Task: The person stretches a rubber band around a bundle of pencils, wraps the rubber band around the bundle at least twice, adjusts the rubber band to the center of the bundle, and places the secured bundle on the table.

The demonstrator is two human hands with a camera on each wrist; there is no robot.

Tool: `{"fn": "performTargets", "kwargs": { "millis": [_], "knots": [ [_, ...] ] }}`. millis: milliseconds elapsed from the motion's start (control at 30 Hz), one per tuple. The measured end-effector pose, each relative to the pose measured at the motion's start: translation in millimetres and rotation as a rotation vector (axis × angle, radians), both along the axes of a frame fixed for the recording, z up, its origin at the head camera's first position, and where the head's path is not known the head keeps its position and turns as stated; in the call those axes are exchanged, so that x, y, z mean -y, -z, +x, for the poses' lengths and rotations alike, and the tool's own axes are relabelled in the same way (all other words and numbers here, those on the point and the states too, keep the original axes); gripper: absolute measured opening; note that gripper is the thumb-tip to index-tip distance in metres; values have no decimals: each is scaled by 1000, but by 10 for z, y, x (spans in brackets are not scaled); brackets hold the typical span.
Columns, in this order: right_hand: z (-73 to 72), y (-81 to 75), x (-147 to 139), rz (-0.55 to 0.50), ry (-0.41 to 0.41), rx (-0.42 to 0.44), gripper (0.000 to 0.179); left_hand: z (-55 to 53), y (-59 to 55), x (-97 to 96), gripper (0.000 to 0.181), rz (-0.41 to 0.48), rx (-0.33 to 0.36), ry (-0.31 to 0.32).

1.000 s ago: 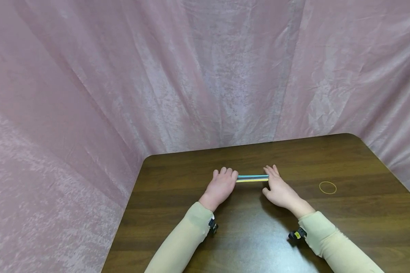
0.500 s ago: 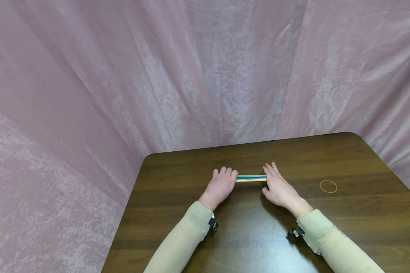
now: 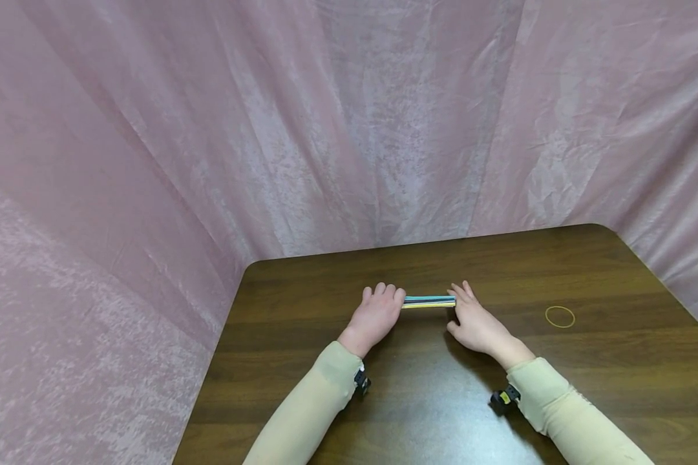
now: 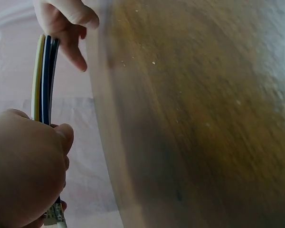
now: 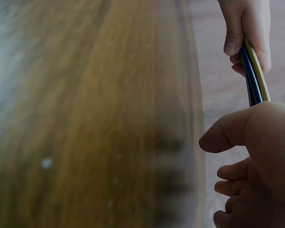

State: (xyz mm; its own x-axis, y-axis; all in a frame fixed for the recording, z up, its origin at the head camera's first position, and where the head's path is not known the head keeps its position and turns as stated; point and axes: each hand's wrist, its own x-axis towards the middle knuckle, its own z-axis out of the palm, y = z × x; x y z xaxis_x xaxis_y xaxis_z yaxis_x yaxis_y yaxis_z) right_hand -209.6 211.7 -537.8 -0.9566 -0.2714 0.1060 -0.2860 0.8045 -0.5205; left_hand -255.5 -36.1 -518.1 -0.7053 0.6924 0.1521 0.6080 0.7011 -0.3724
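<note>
The left hand [image 3: 373, 320] curls fingers round thin yellow, blue and black sticks [image 3: 428, 301]; the right hand [image 3: 478, 326], fingers spread, touches their ends.

Striped bundle [image 3: 429, 301] bars gap between fingers [image 3: 380, 290]; room between sleeves [image 3: 308, 403].

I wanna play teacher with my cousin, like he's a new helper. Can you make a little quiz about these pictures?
1. Pick one. The bare left hand grips:
A) a red plastic cup
B) a bundle of long, thin, multicoloured sticks
C) a silver metal spoon

2. True or false? The thin yellow loop lies on the brown wood-grain table, to the right of the bare right hand.

3. Fill the gap: beyond the table's far edge hangs draped, shiny pink ____.

Key: 1. B; 2. True; 3. cloth
</note>
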Motion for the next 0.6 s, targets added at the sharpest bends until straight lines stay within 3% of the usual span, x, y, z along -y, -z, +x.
{"fn": "performTargets", "kwargs": {
  "millis": [167, 400, 600],
  "knots": [
    [22, -4, -15, 113, -30, -111, 56, -12, 33, 6, 7, 0, 24, 11],
    [21, 8, -19, 128, -65, -183, 51, -16, 53, 12, 6, -18, 3, 14],
    [19, 1, -44, 114, -53, -132, 57, -10, 53, 31, 7, 0, -6, 23]
  ]
}}
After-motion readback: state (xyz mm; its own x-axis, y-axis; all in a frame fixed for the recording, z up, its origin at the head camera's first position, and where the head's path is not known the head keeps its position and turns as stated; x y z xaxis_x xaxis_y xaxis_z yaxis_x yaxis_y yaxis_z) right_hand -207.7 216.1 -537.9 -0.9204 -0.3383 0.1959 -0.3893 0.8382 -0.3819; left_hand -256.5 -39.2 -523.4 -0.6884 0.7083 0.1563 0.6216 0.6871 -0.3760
